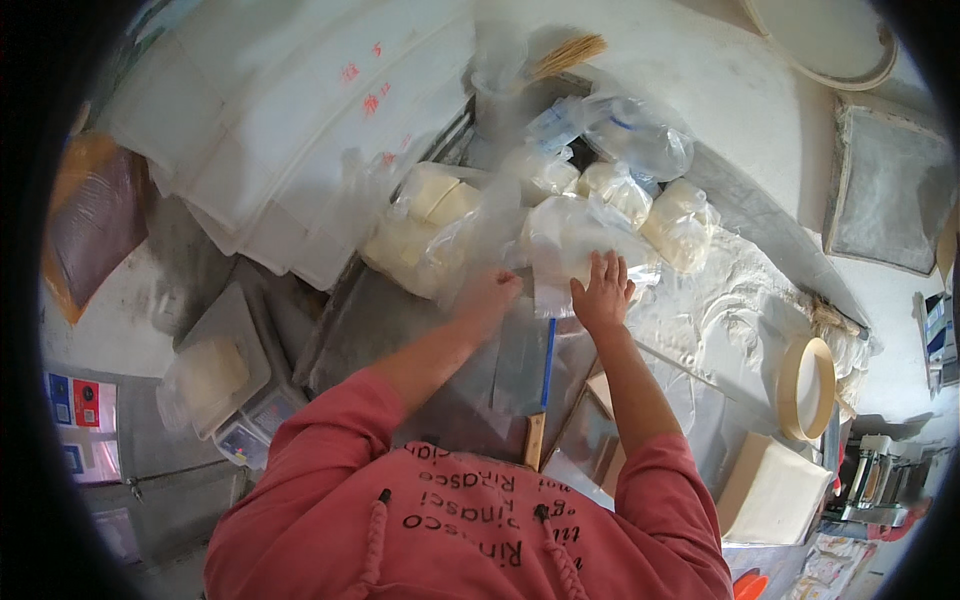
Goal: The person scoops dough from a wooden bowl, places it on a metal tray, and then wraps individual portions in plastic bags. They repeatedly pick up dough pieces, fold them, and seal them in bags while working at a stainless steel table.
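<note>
My right hand (604, 292) lies with fingers spread on a clear plastic bag (559, 232) that seems to hold something pale. To its left, my left hand (499, 292) has its fingers curled; it is blurred, and I cannot tell if it pinches plastic film. Beside it sits a large clear bag of pale yellowish slabs (424, 232). Behind my hands are several smaller bags of pale contents, one of them a knotted bag (679, 225) at the right. Below the hands, a wide-bladed knife (517, 360) with a wooden handle lies on the dark worktop, next to a blue strip (550, 360).
White flour (742, 300) is spread at the right, near a round wooden sieve frame (806, 386). Stacked white plastic crates (300, 112) stand at the left. A straw brush (570, 54) is at the back. A pale box-shaped block (776, 491) stands lower right, a grey bin (225, 360) lower left.
</note>
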`<action>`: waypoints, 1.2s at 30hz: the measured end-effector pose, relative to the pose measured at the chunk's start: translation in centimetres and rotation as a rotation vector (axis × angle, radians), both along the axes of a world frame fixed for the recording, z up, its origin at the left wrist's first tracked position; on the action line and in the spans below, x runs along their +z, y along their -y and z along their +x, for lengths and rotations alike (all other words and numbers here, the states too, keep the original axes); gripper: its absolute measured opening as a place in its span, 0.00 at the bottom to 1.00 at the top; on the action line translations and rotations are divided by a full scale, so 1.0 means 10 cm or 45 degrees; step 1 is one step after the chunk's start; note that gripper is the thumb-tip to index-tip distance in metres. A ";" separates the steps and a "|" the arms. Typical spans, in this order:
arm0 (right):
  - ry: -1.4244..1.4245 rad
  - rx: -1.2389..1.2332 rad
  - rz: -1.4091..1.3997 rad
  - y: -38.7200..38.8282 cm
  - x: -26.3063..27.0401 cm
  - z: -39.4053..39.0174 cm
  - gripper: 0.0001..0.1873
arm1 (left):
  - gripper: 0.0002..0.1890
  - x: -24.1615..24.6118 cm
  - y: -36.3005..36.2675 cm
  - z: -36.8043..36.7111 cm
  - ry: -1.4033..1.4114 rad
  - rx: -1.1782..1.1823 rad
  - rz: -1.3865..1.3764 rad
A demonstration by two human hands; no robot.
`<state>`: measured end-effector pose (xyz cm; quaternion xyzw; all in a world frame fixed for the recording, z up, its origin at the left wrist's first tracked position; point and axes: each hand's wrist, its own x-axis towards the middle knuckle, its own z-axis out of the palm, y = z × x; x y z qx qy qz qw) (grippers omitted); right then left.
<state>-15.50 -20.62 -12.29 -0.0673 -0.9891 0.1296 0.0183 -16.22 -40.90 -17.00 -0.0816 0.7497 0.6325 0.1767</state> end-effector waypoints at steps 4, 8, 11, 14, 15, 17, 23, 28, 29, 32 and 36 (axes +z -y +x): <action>-0.016 0.009 -0.031 -0.03 -0.05 0.02 0.33 | 0.13 0.01 -0.38 -0.07 0.205 0.095 0.339; -0.038 0.029 -0.067 -0.15 -0.09 -0.03 0.31 | 0.11 0.10 -0.51 -0.18 0.454 0.072 0.448; -0.120 0.063 -0.284 -0.23 -0.04 -0.03 0.31 | 0.11 0.21 -0.50 -0.20 0.428 0.024 0.587; -0.368 0.306 -0.469 -0.18 0.05 0.08 0.29 | 0.12 0.33 -0.52 -0.21 0.336 -0.055 0.563; -0.386 0.339 -0.423 -0.14 0.08 0.13 0.28 | 0.12 0.37 -0.53 -0.21 0.259 -0.066 0.540; -0.501 0.401 -0.357 -0.01 0.12 0.19 0.25 | 0.13 0.44 -0.57 -0.23 0.267 -0.107 0.701; -0.522 0.291 -0.315 -0.01 0.11 -0.04 0.06 | 0.16 0.50 -0.61 -0.28 0.330 -0.022 0.724; -0.842 0.246 -0.406 -0.36 0.34 -0.19 0.05 | 0.22 0.35 -0.49 -0.34 0.160 0.203 0.521; -0.897 0.138 -0.386 -0.40 0.45 -0.18 0.05 | 0.24 0.33 -0.47 -0.33 0.001 0.163 0.233; -1.116 0.068 -0.428 -0.44 0.93 -0.11 0.05 | 0.31 0.42 -0.43 -0.25 -0.477 0.144 -0.702; -1.059 0.473 -0.038 -0.37 1.57 0.14 0.07 | 0.38 0.99 -0.46 -0.09 -1.402 0.219 -0.692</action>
